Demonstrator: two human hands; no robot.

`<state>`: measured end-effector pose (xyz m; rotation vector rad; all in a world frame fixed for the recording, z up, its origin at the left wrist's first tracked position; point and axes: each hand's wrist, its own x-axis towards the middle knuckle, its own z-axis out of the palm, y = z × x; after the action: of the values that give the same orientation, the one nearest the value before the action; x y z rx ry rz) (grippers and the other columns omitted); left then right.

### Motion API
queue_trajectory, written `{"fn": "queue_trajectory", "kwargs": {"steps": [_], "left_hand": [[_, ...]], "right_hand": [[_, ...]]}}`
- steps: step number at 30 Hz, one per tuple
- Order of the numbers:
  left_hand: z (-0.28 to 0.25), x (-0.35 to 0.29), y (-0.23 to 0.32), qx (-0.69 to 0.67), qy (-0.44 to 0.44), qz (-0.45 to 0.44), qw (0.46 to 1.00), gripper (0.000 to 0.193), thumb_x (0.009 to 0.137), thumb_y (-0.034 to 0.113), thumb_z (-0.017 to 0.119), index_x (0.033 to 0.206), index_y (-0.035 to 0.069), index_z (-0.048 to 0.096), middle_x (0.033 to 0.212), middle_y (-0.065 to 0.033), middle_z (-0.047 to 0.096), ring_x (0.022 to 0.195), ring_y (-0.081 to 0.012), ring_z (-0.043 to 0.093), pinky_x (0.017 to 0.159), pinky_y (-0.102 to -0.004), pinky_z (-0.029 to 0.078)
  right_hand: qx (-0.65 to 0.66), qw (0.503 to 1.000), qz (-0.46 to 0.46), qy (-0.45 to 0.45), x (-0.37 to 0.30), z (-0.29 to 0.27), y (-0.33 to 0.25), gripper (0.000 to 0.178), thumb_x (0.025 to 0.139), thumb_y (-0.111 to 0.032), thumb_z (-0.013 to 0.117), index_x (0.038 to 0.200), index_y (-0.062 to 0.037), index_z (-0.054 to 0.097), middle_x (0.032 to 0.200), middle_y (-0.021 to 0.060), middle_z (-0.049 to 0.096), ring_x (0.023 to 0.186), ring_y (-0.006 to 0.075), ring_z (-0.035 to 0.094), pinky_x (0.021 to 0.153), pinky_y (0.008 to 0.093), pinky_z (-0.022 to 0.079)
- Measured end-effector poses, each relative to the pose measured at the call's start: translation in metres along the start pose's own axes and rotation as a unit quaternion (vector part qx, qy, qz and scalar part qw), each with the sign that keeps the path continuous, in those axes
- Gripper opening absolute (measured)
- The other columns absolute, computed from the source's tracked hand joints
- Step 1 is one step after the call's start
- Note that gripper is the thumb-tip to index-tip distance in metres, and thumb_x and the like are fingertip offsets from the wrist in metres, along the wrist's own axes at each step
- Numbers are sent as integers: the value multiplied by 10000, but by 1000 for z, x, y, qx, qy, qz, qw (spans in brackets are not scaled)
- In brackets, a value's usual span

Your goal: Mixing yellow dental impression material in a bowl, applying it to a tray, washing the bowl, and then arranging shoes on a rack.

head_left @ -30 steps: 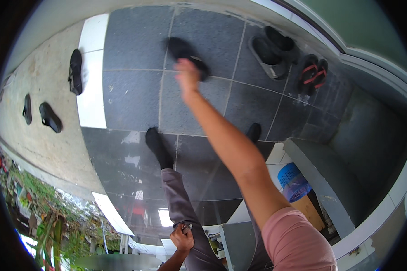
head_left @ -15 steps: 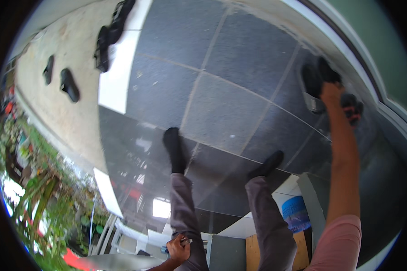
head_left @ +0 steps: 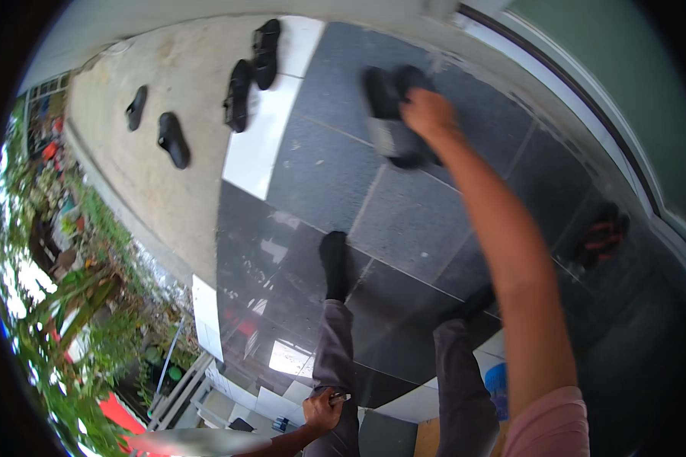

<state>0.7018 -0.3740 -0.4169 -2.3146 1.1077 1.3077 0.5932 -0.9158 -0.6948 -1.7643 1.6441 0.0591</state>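
I see the right hand [head_left: 428, 114] stretched far out on a bare arm, closed over the top of a pair of dark slip-on shoes with grey insoles [head_left: 392, 114]. The fingers curl around the upper ends of the 2 shoes, which hang or rest side by side, touching each other, over the dark grey polished floor tiles [head_left: 320, 175]. I cannot tell whether the soles touch the floor. The long axis of each shoe runs up and down the picture with a slight tilt, away from the person; motion blur hides which end is the toe.

The left hand [head_left: 322, 411] sits low, against the left grey trouser leg [head_left: 332, 358], closed around a small thin object [head_left: 340, 396] that I cannot identify. I count 2 grey trouser legs and 2 feet in black socks [head_left: 334, 263], standing on the tiles.

Further off, 2 black sandals [head_left: 251, 72] lie end to end where a white tile strip [head_left: 263, 145] meets the pale concrete ground [head_left: 152, 206]. 2 more small black shoes [head_left: 160, 126] lie apart on that concrete. 1 pair of red and black sandals [head_left: 602, 236] lies on the tiles at the right, near a wall. Green plants [head_left: 61, 305] fill the left edge. A blue round container [head_left: 497, 385] shows beside the right leg.
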Motion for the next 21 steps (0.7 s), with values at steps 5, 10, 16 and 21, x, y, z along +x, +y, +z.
{"fn": "queue_trajectory", "kwargs": {"steps": [5,10,16,21], "left_hand": [[13,-2,-13,21,36,46,998,142,752,167,614,795,33,626,631,-183,602,590,-404,602,546,-487,457],[26,-7,-31,68,155,154,974,117,745,138,569,719,24,584,558,-194,540,516,-417,531,505,-491,382],[5,-6,-5,35,-84,-47,995,304,872,185,606,1097,-17,638,832,-190,672,705,-331,615,658,-438,475],[-1,-5,6,1,-87,21,996,375,894,187,558,1221,4,571,1023,-235,648,856,-353,628,744,-440,494]], "right_hand": [[358,911,-183,87,-46,31,-81,191,814,-148,664,971,-40,659,869,176,684,849,309,675,759,402,531],[291,946,-126,64,-140,34,113,237,835,-62,621,1068,-19,637,1041,179,629,924,327,640,810,414,520],[-21,861,291,416,-211,-43,424,278,742,-65,639,1011,-127,609,902,134,595,846,327,595,758,430,475],[350,782,433,281,-223,-104,583,269,776,-129,643,1042,-125,688,1119,126,617,920,342,652,784,550,496]]}}
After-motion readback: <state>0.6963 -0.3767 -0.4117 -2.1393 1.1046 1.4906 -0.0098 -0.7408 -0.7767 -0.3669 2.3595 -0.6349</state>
